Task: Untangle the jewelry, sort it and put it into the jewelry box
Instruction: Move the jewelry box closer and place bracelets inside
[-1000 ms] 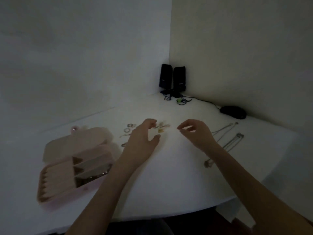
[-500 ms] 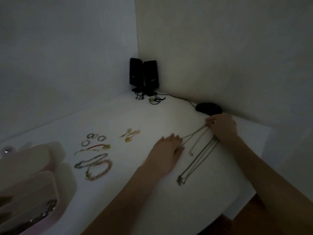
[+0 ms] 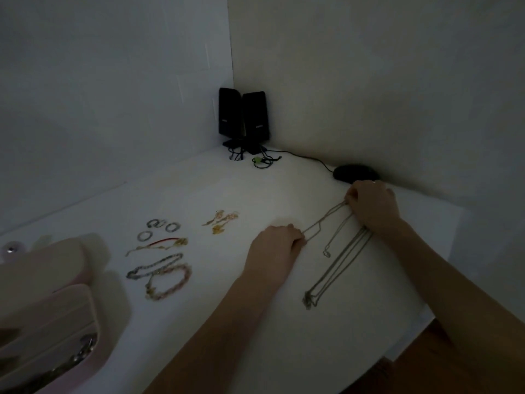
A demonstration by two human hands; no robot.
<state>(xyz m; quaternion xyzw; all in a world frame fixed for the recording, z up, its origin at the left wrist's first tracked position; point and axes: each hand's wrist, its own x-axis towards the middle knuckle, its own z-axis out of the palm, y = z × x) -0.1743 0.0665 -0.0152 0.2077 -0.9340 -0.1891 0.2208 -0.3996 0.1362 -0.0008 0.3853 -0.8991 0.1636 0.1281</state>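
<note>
silver-toned thin chain necklaces (image 3: 338, 260) lie stretched on the white table (image 3: 255, 322) at the right, running from a bunched near end up to the far right, where the right hand (image 3: 372, 207) pinches their far ends with curled fingers. the left hand (image 3: 272, 245) rests knuckles-up on the table with its fingers curled together, apparently gripping the loop of one chain at its right edge, though the exact hold is too dim to tell. the step looks like separating one chain from the others: best to keep the far ends anchored and draw the single loop gently leftward, low over the table, so links do not snag. sorted beaded bracelets (image 3: 162, 274), small rings (image 3: 159, 227) and gold earrings (image 3: 221, 221) lie well to the left. the open pink jewelry box (image 3: 51, 331) sits blurred at the near left edge.
</note>
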